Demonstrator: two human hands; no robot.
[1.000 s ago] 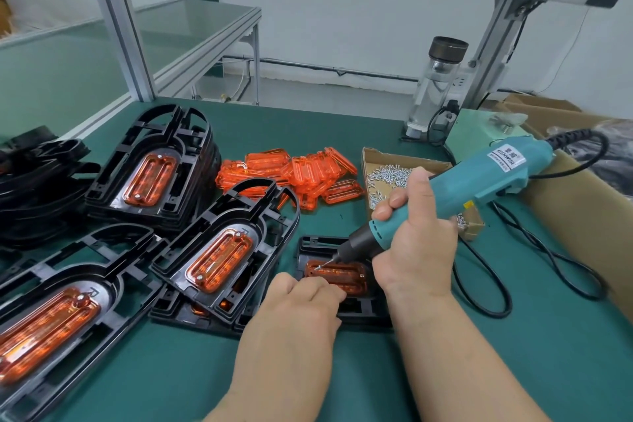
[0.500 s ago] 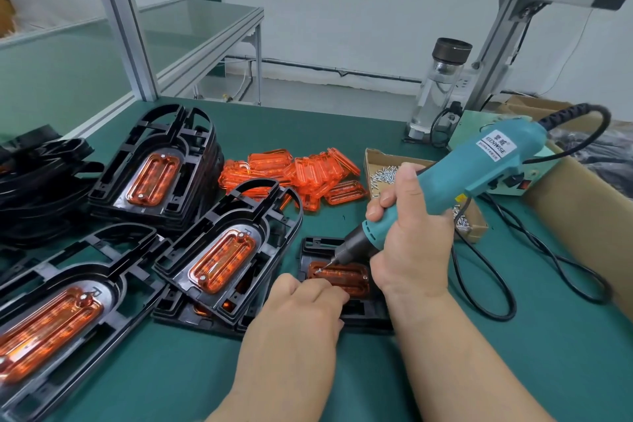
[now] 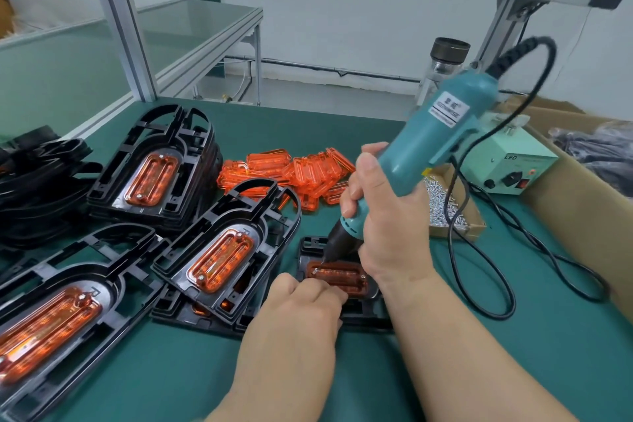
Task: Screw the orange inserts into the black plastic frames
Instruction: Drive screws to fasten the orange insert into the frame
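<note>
The orange insert (image 3: 337,276) I'm working on is clear amber and ribbed. It sits in its black frame (image 3: 364,313), flat on the green mat (image 3: 513,370) just in front of me. My left hand (image 3: 301,301) curls over the frame's near edge and grips it. My right hand (image 3: 387,226) is wrapped tight round the teal screwdriver (image 3: 442,134), whose tip touches the insert's left end. Three more fitted frames (image 3: 219,260) show to my left. Behind is one heap of loose inserts (image 3: 294,168), too tangled to count. One screw box (image 3: 476,224) sits to the right.
</note>
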